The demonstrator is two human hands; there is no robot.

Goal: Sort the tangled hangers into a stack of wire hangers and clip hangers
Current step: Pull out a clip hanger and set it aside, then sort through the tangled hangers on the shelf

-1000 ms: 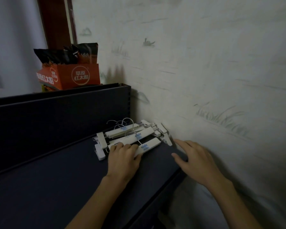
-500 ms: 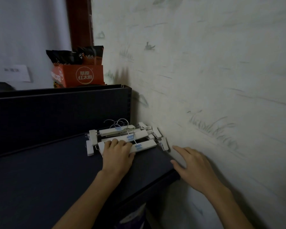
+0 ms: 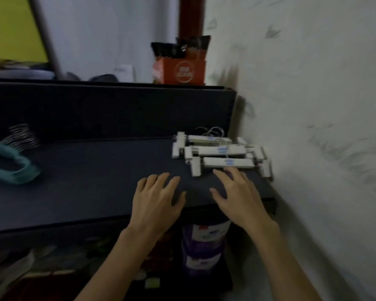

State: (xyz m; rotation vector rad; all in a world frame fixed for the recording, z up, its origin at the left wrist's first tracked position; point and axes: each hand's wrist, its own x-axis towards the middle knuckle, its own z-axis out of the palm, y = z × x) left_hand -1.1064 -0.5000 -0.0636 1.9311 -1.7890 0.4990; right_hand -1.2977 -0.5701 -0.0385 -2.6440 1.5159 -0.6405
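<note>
Head view: both hands (image 3: pixel 159 203) (image 3: pixel 239 198) spread empty before clip hangers (image 3: pixel 221 156); teal hangers (image 3: pixel 13 168) far left

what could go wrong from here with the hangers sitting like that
1. The clip hangers lie fanned out, not squared, at the shelf's right end; the nearest clip seems to sit at the edge, so a nudge from the right hand might tip it off.
2. Their wire hooks overlap at the back and may snag if one is lifted.
3. The teal hangers run past the picture's left edge, so that stack can't be checked.
</note>
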